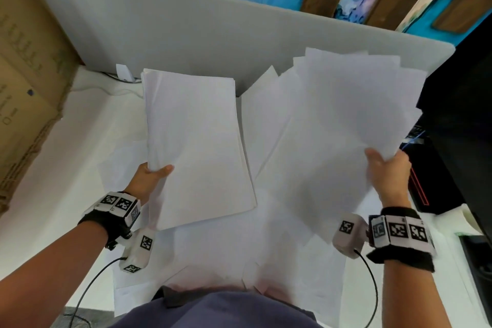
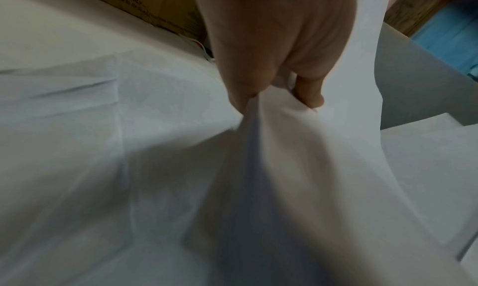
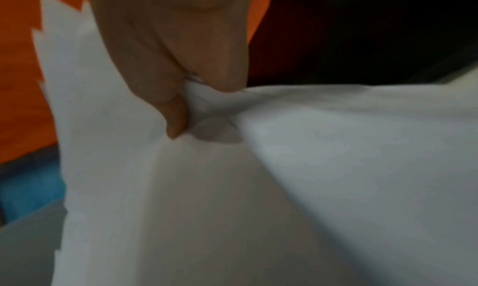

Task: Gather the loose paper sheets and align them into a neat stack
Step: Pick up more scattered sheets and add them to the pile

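Left grip (image 1: pixel 149 177) pinches squared stack (image 1: pixel 197 146); right grip (image 1: pixel 387 168) pinches fanned bundle (image 1: pixel 343 125), right of stack, long axes roughly parallel, above tabletop (image 1: pixel 87 125).

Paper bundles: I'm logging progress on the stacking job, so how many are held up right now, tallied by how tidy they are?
Fairly squared bundle, pinched by the left hand: 1
Fanned, uneven bundle, pinched by the right hand: 1
Total held bundles: 2
More loose sheets lie on the desk below, overlapping too much to count.
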The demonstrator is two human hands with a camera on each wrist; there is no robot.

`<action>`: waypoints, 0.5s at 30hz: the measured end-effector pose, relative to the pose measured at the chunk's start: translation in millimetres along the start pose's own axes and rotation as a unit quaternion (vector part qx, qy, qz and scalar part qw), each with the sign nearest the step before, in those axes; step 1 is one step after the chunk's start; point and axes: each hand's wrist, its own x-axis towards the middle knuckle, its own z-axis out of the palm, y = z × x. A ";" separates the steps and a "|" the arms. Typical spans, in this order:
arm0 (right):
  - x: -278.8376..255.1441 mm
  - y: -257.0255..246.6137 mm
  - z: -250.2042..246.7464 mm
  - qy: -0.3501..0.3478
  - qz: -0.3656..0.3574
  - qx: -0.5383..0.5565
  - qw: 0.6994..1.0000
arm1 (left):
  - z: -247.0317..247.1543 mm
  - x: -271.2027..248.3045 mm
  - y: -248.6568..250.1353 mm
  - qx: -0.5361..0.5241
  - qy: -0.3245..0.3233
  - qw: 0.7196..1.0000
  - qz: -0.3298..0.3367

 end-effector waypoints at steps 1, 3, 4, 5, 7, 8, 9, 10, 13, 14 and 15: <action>0.6 -1.8 -1.5 0.003 0.001 0.012 1.000 | 1.6 -2.3 0.8 -0.001 -0.003 1.000 0.000; 4.9 -0.4 -1.8 0.029 0.007 0.051 0.998 | 4.4 -4.0 2.9 -0.005 -0.005 1.000 0.003; 4.8 -1.9 -2.9 0.042 0.005 0.070 0.997 | 4.7 -4.1 3.1 -0.006 -0.004 1.000 0.004; 3.6 -3.3 -4.6 0.053 0.002 0.088 0.995 | 4.3 -4.7 3.3 -0.003 -0.002 1.000 0.004; 3.1 -8.2 -9.7 0.082 -0.002 0.140 0.987 | 3.7 -4.7 4.5 0.000 -0.002 1.000 0.003; 4.0 -11.5 -13.0 0.097 -0.006 0.173 0.980 | 3.1 -4.3 5.0 -0.002 -0.002 1.000 0.005; 4.9 -14.8 -16.4 0.110 -0.006 0.205 0.973 | 2.8 -4.5 6.0 -0.001 -0.001 1.000 0.006; 5.7 -18.3 -19.6 0.120 0.000 0.236 0.964 | 2.9 -4.4 7.0 -0.003 0.000 1.000 0.008; 11.2 -26.7 -28.2 0.144 0.008 0.290 0.946 | 6.8 -5.3 14.5 0.000 -0.008 1.000 0.010; 13.2 -29.5 -31.4 0.145 0.006 0.302 0.942 | 8.5 -5.4 17.3 0.000 -0.009 1.000 0.012; 15.6 -32.2 -34.3 0.149 0.003 0.312 0.938 | 10.1 -5.1 20.7 0.000 -0.009 1.000 0.014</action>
